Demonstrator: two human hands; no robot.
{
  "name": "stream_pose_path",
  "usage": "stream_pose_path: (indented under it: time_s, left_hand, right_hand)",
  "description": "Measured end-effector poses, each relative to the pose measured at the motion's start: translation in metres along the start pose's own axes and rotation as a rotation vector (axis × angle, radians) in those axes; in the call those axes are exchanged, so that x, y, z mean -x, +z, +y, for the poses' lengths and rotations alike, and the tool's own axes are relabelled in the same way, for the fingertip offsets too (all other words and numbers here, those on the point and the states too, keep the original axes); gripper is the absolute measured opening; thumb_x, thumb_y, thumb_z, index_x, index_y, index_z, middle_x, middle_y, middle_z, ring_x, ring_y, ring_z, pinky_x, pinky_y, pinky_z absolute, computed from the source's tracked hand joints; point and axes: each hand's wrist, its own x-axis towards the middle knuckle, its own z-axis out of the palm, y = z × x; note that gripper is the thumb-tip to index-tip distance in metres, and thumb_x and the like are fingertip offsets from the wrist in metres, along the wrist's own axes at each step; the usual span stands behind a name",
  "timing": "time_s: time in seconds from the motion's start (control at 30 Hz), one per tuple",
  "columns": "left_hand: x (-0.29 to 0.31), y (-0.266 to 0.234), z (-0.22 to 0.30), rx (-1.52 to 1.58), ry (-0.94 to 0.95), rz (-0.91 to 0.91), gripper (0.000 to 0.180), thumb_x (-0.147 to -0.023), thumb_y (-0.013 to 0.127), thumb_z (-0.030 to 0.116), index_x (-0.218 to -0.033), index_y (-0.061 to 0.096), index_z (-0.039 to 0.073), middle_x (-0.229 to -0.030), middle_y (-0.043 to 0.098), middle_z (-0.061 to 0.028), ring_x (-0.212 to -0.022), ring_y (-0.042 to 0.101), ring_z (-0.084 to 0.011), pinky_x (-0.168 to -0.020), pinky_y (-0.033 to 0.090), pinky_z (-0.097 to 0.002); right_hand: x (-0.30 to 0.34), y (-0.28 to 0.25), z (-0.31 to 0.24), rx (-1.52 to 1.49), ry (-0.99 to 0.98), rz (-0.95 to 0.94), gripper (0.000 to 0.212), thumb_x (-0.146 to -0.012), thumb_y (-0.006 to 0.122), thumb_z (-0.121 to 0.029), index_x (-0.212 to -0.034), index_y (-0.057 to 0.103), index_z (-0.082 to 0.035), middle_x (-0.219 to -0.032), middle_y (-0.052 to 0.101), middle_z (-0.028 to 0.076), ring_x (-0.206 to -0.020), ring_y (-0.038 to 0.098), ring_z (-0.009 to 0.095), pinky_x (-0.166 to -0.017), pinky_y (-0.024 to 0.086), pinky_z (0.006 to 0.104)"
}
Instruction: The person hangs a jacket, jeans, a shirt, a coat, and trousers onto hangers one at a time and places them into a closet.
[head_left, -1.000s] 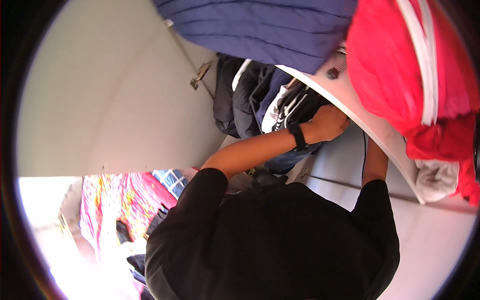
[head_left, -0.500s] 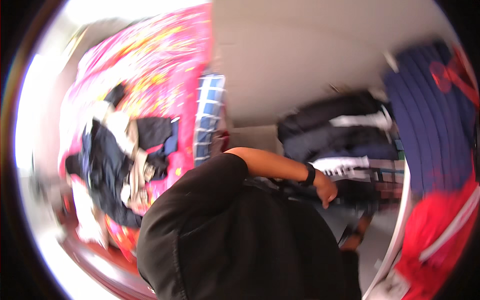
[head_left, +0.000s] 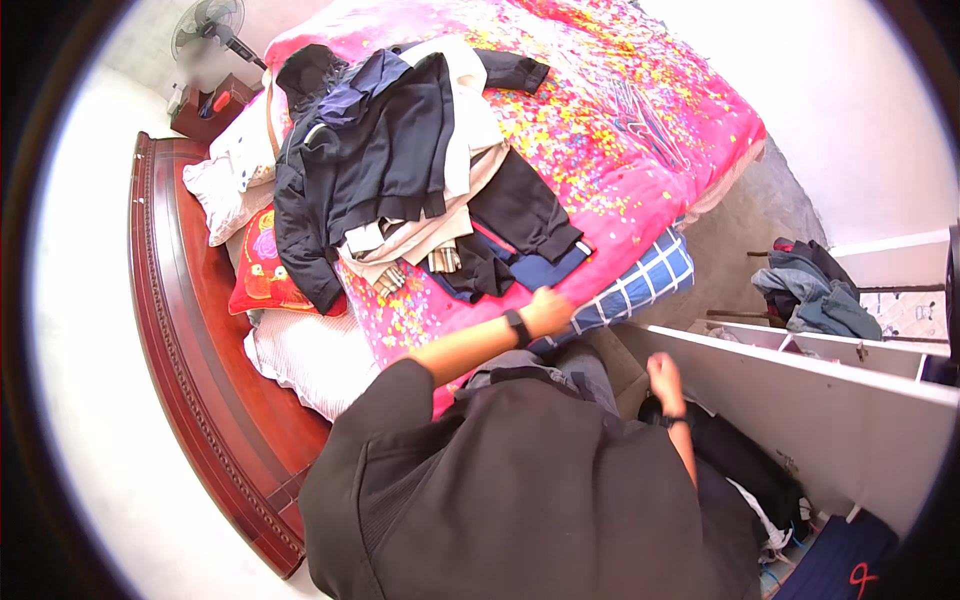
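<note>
Head view looks down over a person in a black top standing at the edge of a bed covered with a bright pink, speckled spread. On the spread lies a loose pile of clothes: dark navy and black garments spread on top, cream and beige pieces showing beneath, sleeves trailing toward the wooden footboard. A blue checked cloth hangs over the near edge of the mattress, just beside the pile. The left hand, with a dark watch on its wrist, reaches out to the bed's edge and rests where the pink spread meets the checked cloth, close to the lower end of the pile; its fingers are curled downward against the fabric, but whether they grip anything cannot be told from this angle. The right hand is held low near the body, beside a white wardrobe door; its fingers look loosely closed into a soft fist with nothing seen inside. A red cushion and white pillows lie at the bed's far side, and more clothes hang on a rack beyond the wardrobe.
</note>
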Motion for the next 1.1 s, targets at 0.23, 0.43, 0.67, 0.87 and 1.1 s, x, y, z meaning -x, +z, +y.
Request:
stream_pose_path:
  time_s: [0.23,0.43,0.67,0.87,1.1]
  left_hand:
    - [0.057,0.034,-0.059,0.351,-0.482,-0.459,0.042,-0.083,0.064,0.045,-0.096,0.072,0.006,-0.097,0.071,-0.0168,-0.089,0.069,-0.0335,-0.072,0.055,-0.0457]
    - [0.015,0.024,-0.051,0.825,-0.686,-0.111,0.039,-0.092,0.056,0.037,-0.109,0.062,0.003,-0.095,0.069,-0.0176,-0.091,0.065,-0.0346,-0.076,0.051,-0.0436]
    - [-0.008,0.015,-0.045,1.048,-0.941,-0.134,0.036,-0.092,0.057,0.036,-0.110,0.064,0.004,-0.098,0.069,-0.0153,-0.093,0.066,-0.0323,-0.080,0.052,-0.0409]
    - [-0.003,0.011,-0.037,0.972,-1.072,-0.132,0.031,-0.092,0.058,0.030,-0.107,0.063,0.004,-0.097,0.070,-0.0143,-0.089,0.067,-0.0317,-0.077,0.052,-0.0410]
    - [-0.054,-0.035,-0.069,0.740,-0.824,0.292,0.038,-0.088,0.063,0.021,-0.120,0.054,0.003,-0.112,0.059,-0.0152,-0.107,0.057,-0.0329,-0.088,0.047,-0.0417]
  right_hand:
    - [-0.319,0.005,-0.178,-0.082,-0.184,-0.298,0.034,-0.088,0.061,-0.031,-0.097,0.065,0.001,-0.076,0.067,0.017,-0.074,0.067,0.029,-0.065,0.052,0.0383]
    - [-0.535,0.027,-0.155,0.248,-0.224,-0.072,0.032,-0.080,0.060,-0.025,-0.097,0.071,0.000,-0.095,0.070,0.021,-0.089,0.067,0.037,-0.081,0.053,0.0421]
    - [-0.657,0.061,-0.116,0.341,-0.044,-0.139,0.054,-0.079,0.068,-0.030,-0.127,0.058,-0.007,-0.154,0.025,0.023,-0.136,0.037,0.038,-0.109,0.036,0.0416]
    - [-0.635,0.077,-0.148,-0.025,-0.196,0.161,0.047,-0.082,0.069,-0.033,-0.111,0.051,-0.001,-0.111,0.062,0.020,-0.109,0.058,0.037,-0.087,0.046,0.0460]
    - [-0.440,0.057,-0.234,0.243,-0.153,-0.044,0.040,-0.094,0.051,-0.043,-0.115,0.049,-0.009,-0.078,0.066,0.022,-0.076,0.063,0.045,-0.067,0.045,0.0568]
